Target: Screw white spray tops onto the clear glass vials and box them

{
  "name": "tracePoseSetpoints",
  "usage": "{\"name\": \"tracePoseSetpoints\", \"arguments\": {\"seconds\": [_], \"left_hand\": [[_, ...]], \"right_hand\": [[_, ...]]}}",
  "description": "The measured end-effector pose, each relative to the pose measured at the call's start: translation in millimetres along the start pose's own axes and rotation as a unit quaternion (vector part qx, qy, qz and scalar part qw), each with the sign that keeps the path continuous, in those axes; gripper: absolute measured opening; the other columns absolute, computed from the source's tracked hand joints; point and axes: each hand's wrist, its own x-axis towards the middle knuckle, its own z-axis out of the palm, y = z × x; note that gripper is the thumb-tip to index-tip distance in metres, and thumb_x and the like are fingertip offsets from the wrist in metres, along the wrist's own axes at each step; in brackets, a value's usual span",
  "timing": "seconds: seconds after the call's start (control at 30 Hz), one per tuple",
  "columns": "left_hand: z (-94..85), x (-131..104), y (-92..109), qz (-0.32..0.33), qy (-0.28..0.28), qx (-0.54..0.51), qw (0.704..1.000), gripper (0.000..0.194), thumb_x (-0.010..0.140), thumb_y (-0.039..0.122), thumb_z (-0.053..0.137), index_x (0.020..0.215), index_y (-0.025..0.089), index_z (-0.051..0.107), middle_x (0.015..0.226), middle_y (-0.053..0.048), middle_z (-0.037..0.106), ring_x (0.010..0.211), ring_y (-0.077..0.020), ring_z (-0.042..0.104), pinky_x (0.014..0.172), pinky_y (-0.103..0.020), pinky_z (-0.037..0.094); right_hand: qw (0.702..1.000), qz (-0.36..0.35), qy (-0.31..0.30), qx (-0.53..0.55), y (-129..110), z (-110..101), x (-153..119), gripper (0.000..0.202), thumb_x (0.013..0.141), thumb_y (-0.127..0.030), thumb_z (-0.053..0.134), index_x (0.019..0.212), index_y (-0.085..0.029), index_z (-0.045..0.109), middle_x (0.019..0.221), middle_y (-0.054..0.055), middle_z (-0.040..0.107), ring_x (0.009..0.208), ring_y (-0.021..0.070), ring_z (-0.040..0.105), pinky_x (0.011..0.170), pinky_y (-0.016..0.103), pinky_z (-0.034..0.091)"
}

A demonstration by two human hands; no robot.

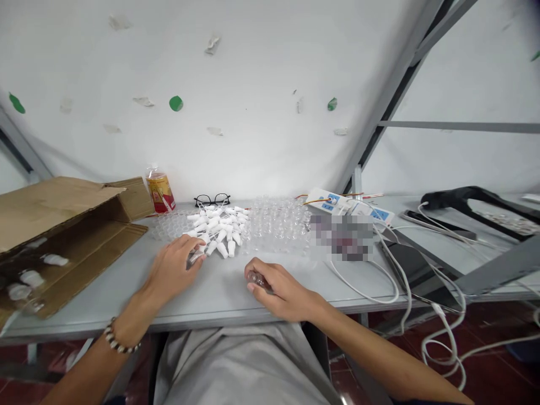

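Note:
My left hand point(175, 267) curls its fingers around a small clear bottle point(194, 257) beside the pile of white caps point(221, 226). To the right, over the front of the grey table point(211, 287), my right hand point(276, 287) is closed around another clear bottle point(258, 278), mostly hidden by the fingers. Many clear bottles point(276, 222) stand in a group behind my right hand, touching the cap pile on its right side. More clear items point(169, 226) lie left of the caps, behind my left hand.
At the left lies an open cardboard box point(84, 247) with capped bottles inside. Glasses point(212, 200) and a red-yellow bottle point(160, 192) stand near the wall. Right are power strips point(323, 201), white cables point(399, 270), a dark tablet point(417, 273) and a black frame point(476, 197).

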Motion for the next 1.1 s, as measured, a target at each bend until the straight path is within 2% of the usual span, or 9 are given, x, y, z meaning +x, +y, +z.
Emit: {"name": "tracePoseSetpoints", "arguments": {"seconds": [0.1,0.2,0.3,0.47,0.57,0.77,0.9,1.1], "left_hand": [[-1.7,-1,4,0.006,0.001,-0.02,1.0,0.023,0.089,0.034,0.048,0.104,0.022,0.059,0.099,-0.005,0.063,0.093,-0.0223,0.061,0.08,-0.035,0.046],[-1.2,-2,5,0.009,-0.006,-0.021,1.0,0.022,0.089,0.035,0.048,0.102,0.023,0.061,0.098,-0.004,0.064,0.093,-0.0222,0.061,0.082,-0.036,0.044],[0.2,-3,5,0.012,0.001,-0.018,1.0,0.021,0.089,0.034,0.048,0.1,0.023,0.062,0.098,-0.003,0.065,0.092,-0.0221,0.062,0.083,-0.036,0.043],[0.9,-3,6,0.015,-0.009,-0.02,1.0,0.019,0.088,0.031,0.048,0.097,0.023,0.062,0.097,-0.002,0.065,0.086,-0.0198,0.061,0.083,-0.036,0.041],[-0.1,-3,7,0.015,-0.021,-0.024,0.999,0.02,0.088,0.032,0.048,0.097,0.022,0.063,0.097,-0.003,0.065,0.085,-0.0189,0.06,0.084,-0.036,0.041],[-2.1,-3,7,0.016,-0.029,-0.023,0.999,0.021,0.088,0.033,0.047,0.097,0.023,0.063,0.095,-0.003,0.065,0.085,-0.0195,0.06,0.085,-0.037,0.041],[-2.8,-4,7,0.017,-0.034,-0.028,0.999,0.02,0.088,0.033,0.047,0.097,0.023,0.062,0.097,-0.004,0.065,0.086,-0.0201,0.06,0.086,-0.038,0.04],[-3.7,-4,8,0.008,-0.036,-0.045,0.998,0.019,0.088,0.033,0.048,0.095,0.023,0.062,0.096,-0.003,0.064,0.086,-0.0197,0.06,0.087,-0.039,0.038]], "right_hand": [[0.998,-0.042,0.054,-0.006,1,0,1,0.008,0.09,-0.018,0.046,0.095,-0.02,0.052,0.088,0.003,0.053,0.078,0.0145,0.051,0.07,0.028,0.045],[0.982,-0.064,0.177,-0.032,5,-1,1,0.016,0.092,-0.022,0.05,0.105,-0.021,0.059,0.101,0.008,0.05,0.094,0.0189,0.052,0.08,0.034,0.046],[0.956,-0.052,0.281,-0.071,16,-10,-1,0.021,0.09,-0.023,0.055,0.11,-0.024,0.063,0.095,0.006,0.049,0.089,0.0187,0.053,0.078,0.035,0.047],[0.923,-0.018,0.371,-0.096,31,-25,-6,0.021,0.086,-0.027,0.063,0.107,-0.025,0.066,0.088,0.004,0.053,0.073,0.0152,0.05,0.067,0.032,0.049],[0.921,-0.022,0.375,-0.101,33,-25,-6,0.022,0.085,-0.028,0.065,0.107,-0.025,0.066,0.086,0.003,0.057,0.069,0.0146,0.052,0.065,0.032,0.05],[0.95,0.003,0.289,-0.117,41,-17,-5,0.021,0.088,-0.025,0.06,0.109,-0.024,0.062,0.097,0.007,0.06,0.082,0.0186,0.059,0.068,0.035,0.055],[0.939,0.023,0.299,-0.168,45,-15,-7,0.03,0.088,-0.025,0.057,0.118,-0.026,0.058,0.107,0.009,0.055,0.089,0.0207,0.059,0.07,0.037,0.055],[0.916,-0.024,0.324,-0.236,39,-16,-8,0.031,0.084,-0.022,0.063,0.115,-0.025,0.057,0.108,0.01,0.05,0.098,0.024,0.056,0.077,0.04,0.052]]}}
